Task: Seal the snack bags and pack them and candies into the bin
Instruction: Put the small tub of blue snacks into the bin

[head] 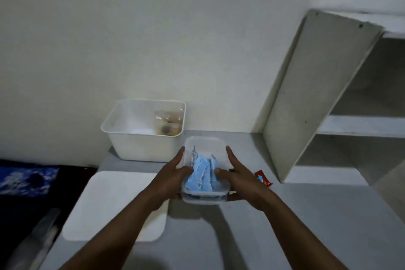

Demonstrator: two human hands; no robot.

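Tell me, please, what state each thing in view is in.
Left hand: grips the box by its left side.
Right hand: grips its right side.
Box: open, blue packets inside.
Bin: open, snack bag inside.
Lid: off, flat on table.
Red candy: loose on table.

blurred brownish contents of the clear bag (168,124) inside the bin (140,147)

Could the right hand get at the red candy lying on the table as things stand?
Likely yes, once freed: the red candy lies bare on the table just beside the right hand, nothing over it. But that hand and the left hand now grip the clear container.
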